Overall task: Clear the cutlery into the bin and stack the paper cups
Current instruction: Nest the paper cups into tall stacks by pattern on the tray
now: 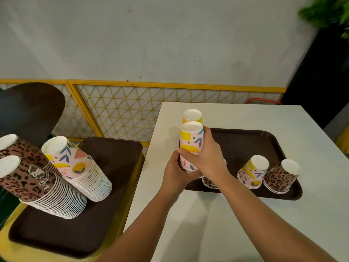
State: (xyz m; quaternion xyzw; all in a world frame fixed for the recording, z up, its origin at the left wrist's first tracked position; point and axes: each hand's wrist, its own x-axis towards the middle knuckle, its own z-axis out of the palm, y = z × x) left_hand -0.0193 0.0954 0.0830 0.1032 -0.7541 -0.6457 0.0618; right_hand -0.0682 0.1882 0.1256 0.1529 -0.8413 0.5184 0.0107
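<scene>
Over the left end of the brown tray (245, 140) on the white table, both my hands hold a short stack of upside-down floral paper cups (190, 140). My right hand (209, 157) grips the upper cup. My left hand (175, 171) grips the lower part of the stack. Another floral cup (192, 115) stands upside down just behind it. On the tray stand an upside-down floral cup (253, 172), a leopard-print cup (283, 175) and another leopard-print cup (209, 181) mostly hidden under my right wrist. No cutlery or bin is in view.
At the left, a second brown tray (105, 195) carries tall leaning stacks of floral cups (81, 167) and leopard-print cups (37, 184). A dark chair back (32, 108) and a yellow lattice fence (132, 110) stand behind. A plant (328, 14) is at the top right.
</scene>
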